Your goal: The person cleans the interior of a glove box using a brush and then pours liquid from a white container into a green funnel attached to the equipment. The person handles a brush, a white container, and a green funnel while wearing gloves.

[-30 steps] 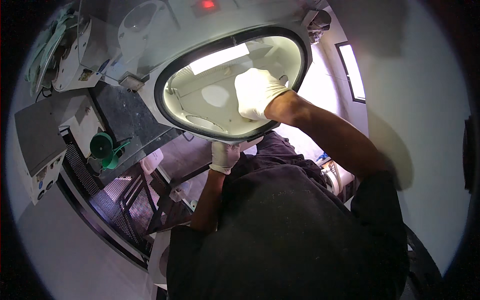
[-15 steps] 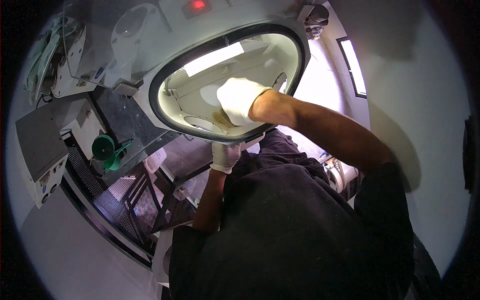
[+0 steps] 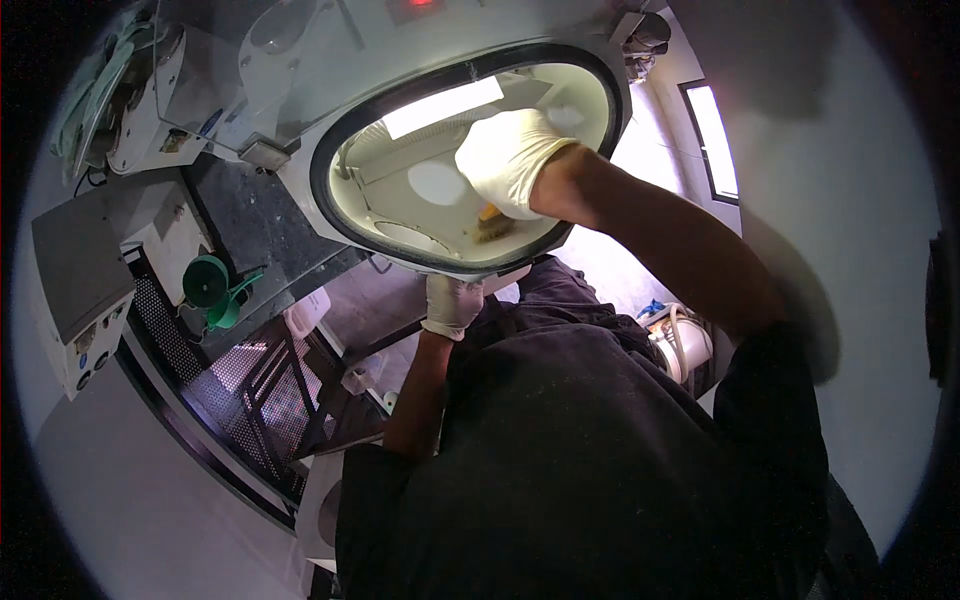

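Note:
My right hand [image 3: 512,162], in a white glove, reaches through the oval opening of a white cabinet. It is closed around a brush [image 3: 491,226] with a yellowish handle and tan bristles. The bristles rest low on the cabinet's pale inner wall, near the front rim. A black seal [image 3: 322,165] runs around the opening. Below the front of the cabinet is my left hand [image 3: 453,303], also gloved, up against its lower edge. The cabinet hides the fingers of that hand.
Inside the cabinet are a bright light panel [image 3: 443,108] and a round hole [image 3: 412,238]. A clear panel [image 3: 250,75] stands above. To the left are a green funnel-like holder [image 3: 207,283] and a grey-topped box [image 3: 80,270]. A white bucket [image 3: 683,345] stands low at right.
My right hand has moved up and a little right within the opening, and the brush has moved right, showing more of itself. My left hand stays below the cabinet. The whole view has shifted slightly.

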`<state>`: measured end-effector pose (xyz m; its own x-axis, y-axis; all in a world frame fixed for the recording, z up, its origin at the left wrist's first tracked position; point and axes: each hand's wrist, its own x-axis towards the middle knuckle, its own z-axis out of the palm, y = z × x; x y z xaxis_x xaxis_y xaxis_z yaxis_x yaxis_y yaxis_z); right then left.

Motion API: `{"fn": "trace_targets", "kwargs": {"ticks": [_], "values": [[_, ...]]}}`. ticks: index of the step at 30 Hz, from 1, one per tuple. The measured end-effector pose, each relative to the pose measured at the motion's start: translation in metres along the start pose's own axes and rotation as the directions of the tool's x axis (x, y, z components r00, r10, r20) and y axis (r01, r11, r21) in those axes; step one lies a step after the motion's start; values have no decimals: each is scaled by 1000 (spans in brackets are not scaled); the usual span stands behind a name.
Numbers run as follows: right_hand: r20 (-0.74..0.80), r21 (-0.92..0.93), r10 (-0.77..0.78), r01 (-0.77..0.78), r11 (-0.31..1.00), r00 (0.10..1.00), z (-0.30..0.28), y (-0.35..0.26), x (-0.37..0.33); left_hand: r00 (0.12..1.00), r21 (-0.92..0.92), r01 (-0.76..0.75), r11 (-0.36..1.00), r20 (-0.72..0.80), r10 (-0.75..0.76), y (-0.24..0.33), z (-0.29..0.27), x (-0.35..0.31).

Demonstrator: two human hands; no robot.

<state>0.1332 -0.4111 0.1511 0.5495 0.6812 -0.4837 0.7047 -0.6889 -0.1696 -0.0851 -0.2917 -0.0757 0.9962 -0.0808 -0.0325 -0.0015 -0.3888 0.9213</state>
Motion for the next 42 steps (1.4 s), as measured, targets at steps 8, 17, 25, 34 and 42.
{"fn": "trace_targets", "kwargs": {"ticks": [8,17,25,34,42], "values": [[-199,-35,-30,24,999,980,-7,-3,-9,999,79,-24,997,40,21,8,-7,1],[-187,61,-45,57,996,981,35,-12,-4,1000,-16,-21,1000,7,21,2,-1,2],[-169,-91,165,-182,979,972,1,-4,-21,1000,-82,18,996,-2,-18,6,-1,4],[-62,131,229,-220,967,971,25,-14,-15,999,-20,-41,999,17,41,1,-3,2],[34,114,265,-267,957,964,17,-22,-15,996,58,-89,994,2,89,14,-10,7]]}}
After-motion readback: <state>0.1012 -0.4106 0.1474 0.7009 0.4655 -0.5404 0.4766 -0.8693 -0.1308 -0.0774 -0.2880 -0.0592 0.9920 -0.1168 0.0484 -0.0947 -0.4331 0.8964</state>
